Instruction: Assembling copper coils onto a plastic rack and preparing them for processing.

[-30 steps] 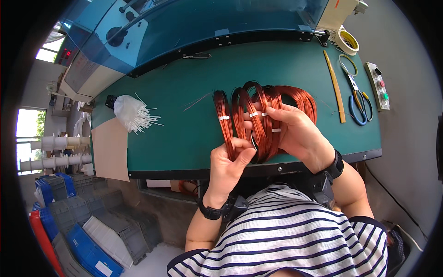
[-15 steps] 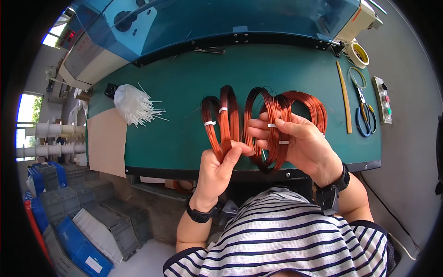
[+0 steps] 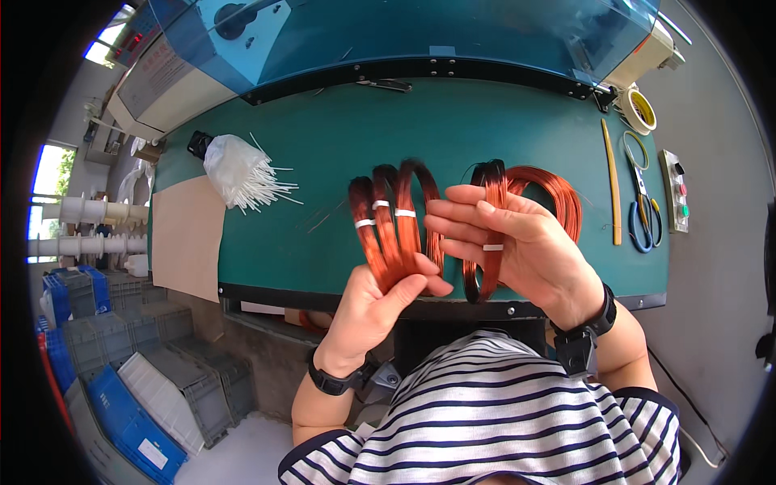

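My left hand (image 3: 368,311) grips several copper wire coils (image 3: 390,242) side by side, thumb pressed over their near ends. White ties (image 3: 380,204) band three of their strands, which fan upward. To the right, my right hand (image 3: 537,250) has its palm turned up and fingers stretched leftward. Between its thumb and fingers passes another tied copper wire coil (image 3: 491,271), hanging as a narrow loop. Beyond that hand a wider bundle of copper wire (image 3: 559,194) shows over the green table (image 3: 323,137); the right hand hides part of it.
At the left, a bag of thin white strips (image 3: 234,174) stands beside brown cardboard (image 3: 187,238). Scissors (image 3: 643,202), a yellow stick (image 3: 612,182), a tape roll (image 3: 638,111) and a button box (image 3: 677,190) are at the right. A machine with a blue clear cover (image 3: 420,36) spans the back.
One more tied coil has passed from the right hand's group to the left hand. The left hand holds three tied strands now, and the hands' bundles stand apart.
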`<act>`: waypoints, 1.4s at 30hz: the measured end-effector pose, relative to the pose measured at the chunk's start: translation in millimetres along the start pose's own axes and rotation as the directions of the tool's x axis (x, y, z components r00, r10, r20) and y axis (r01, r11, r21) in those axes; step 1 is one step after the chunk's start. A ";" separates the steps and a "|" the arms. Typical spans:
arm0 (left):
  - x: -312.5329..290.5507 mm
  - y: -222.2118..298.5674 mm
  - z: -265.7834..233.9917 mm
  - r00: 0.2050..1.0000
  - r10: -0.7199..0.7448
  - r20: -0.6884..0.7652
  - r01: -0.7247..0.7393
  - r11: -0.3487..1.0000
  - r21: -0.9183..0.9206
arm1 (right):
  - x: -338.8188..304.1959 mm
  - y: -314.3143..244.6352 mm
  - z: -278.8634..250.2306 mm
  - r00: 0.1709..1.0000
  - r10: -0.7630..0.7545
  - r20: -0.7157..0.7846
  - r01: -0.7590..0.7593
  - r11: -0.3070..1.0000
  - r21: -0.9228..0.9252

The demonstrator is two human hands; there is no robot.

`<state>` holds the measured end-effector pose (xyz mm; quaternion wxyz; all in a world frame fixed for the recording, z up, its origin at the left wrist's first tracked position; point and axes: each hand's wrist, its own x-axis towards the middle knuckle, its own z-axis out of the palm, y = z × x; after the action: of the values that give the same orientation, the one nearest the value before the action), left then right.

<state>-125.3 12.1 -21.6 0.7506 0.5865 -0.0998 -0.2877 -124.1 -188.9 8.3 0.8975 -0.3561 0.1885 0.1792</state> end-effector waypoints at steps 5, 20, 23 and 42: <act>10.1 -3.6 6.7 0.964 -0.119 0.240 0.086 0.986 0.145 | 16.8 3.3 8.5 0.996 0.092 0.017 -0.092 0.996 -0.001; 5.3 -45.4 -0.6 0.912 0.063 0.406 -0.235 0.890 0.390 | 35.9 9.0 3.7 0.986 0.126 0.111 -0.144 0.975 0.167; -0.7 -42.3 1.7 0.973 0.193 0.122 -0.226 0.896 0.383 | 29.3 15.2 3.2 0.974 0.084 0.213 -0.114 0.985 0.133; 28.2 -48.6 7.8 0.983 -0.065 -0.174 0.004 0.944 -0.330 | 16.7 26.8 4.2 0.955 0.084 0.285 -0.100 0.994 0.040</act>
<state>-121.4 -16.9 -70.2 0.8385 0.4788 0.0292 -0.2586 -121.0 -164.5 -12.0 0.9152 -0.2934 0.0792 0.2647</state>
